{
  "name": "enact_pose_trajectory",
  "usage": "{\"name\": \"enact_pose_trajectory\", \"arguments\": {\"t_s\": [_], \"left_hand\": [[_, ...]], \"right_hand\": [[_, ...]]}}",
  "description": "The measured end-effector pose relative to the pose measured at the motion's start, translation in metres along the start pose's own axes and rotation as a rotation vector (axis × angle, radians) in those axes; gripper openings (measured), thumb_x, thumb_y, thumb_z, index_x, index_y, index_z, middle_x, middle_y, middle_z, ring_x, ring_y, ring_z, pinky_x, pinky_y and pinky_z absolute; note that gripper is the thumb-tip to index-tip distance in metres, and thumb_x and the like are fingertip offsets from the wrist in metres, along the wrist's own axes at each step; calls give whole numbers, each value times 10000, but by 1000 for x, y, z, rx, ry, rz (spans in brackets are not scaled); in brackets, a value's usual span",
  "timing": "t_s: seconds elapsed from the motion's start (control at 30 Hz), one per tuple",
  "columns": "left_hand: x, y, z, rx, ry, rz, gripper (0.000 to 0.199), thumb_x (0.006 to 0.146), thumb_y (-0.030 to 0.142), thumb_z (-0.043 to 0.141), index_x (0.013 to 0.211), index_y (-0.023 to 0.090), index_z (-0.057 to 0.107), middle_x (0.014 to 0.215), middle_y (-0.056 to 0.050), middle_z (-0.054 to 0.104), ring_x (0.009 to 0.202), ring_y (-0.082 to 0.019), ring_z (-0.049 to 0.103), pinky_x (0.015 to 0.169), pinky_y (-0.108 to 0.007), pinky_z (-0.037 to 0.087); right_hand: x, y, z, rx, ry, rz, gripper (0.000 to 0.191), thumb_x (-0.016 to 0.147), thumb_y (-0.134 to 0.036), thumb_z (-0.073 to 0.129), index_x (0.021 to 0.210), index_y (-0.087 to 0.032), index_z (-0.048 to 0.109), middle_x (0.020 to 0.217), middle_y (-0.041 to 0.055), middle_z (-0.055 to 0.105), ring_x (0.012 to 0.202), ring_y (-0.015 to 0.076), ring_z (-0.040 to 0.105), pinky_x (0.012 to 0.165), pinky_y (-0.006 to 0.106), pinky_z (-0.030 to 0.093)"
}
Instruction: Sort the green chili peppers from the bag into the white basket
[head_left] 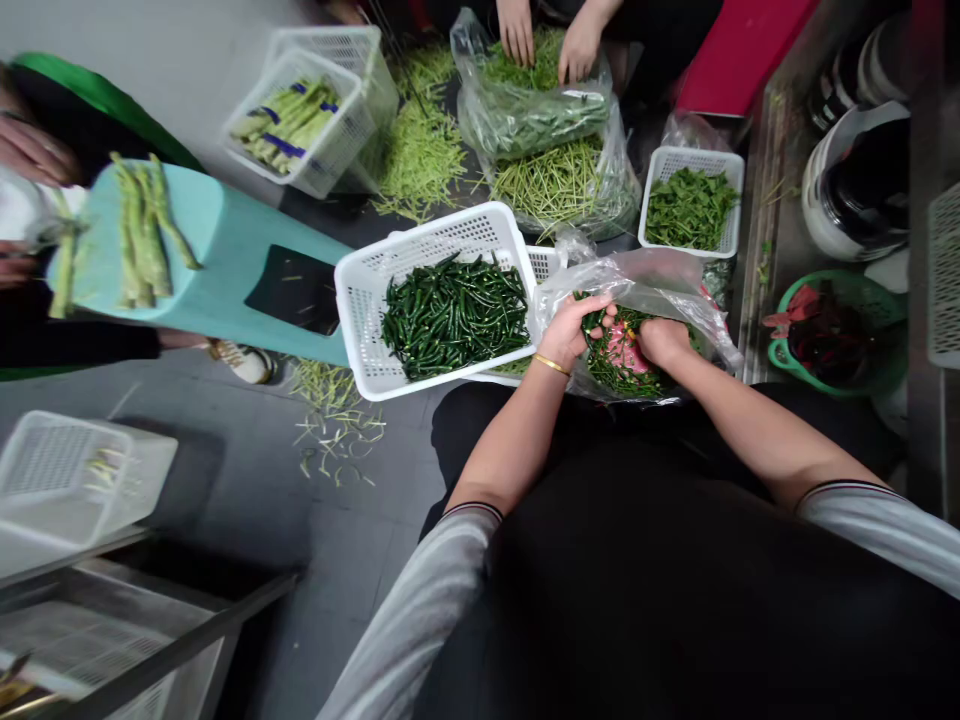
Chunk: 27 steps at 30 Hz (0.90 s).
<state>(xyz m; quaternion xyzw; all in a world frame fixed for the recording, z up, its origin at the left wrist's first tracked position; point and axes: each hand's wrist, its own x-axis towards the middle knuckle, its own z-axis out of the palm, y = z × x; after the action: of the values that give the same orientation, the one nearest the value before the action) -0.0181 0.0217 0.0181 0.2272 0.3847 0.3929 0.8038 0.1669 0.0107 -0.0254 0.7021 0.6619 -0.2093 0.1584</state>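
Observation:
My left hand [571, 328] is at the left side of an open clear plastic bag [652, 272], its fingers curled round a few green chillies [598, 322]. Inside the bag, my right hand [664, 343] is closed, knuckles up; what its fingers hold is hidden. Loose green chillies and stems [626, 378] lie in the bag, with something pink [624, 345] showing between my hands. Just left of the bag, a white plastic basket [439, 385] holds a heap of dark green chillies [457, 315]. It stands tilted and partly covers another white basket [544, 262].
Across from me, a co-worker's hands [547, 45] are in a bag of greens [540, 125]. Asparagus-like stalks [146, 235] lie on a teal stool [232, 240] beside another person. A basket of leaves [690, 210] and a green colander [832, 380] are to the right.

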Motion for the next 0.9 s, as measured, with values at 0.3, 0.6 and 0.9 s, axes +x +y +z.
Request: {"name": "enact_pose_trajectory", "arguments": {"t_s": [0.3,0.6,0.9], "left_hand": [[10,-15,-1,417,146,-37,311,638,221,863,691,148,565,538,26,559,459,-63,475,438,-197,294],[4,-23,-4,628,19,-32,246,645,203,814,683,146,578,476,45,504,432,-63,394,460,-226,259],[3,-12,-7,580,-175,-57,211,586,182,803,703,119,640,535,29,553,482,-77,463,506,-227,336]], "right_hand": [[-44,8,7,912,-131,122,365,785,-448,732,624,-164,568,502,-13,504,418,87,422,403,214,325],[-66,-19,7,1349,-197,-129,526,624,-609,843,664,-165,564,514,-20,539,416,79,470,390,197,390],[-38,9,-24,968,-44,-311,577,820,-717,568,612,-180,545,439,-23,478,411,105,426,447,237,337]]}}
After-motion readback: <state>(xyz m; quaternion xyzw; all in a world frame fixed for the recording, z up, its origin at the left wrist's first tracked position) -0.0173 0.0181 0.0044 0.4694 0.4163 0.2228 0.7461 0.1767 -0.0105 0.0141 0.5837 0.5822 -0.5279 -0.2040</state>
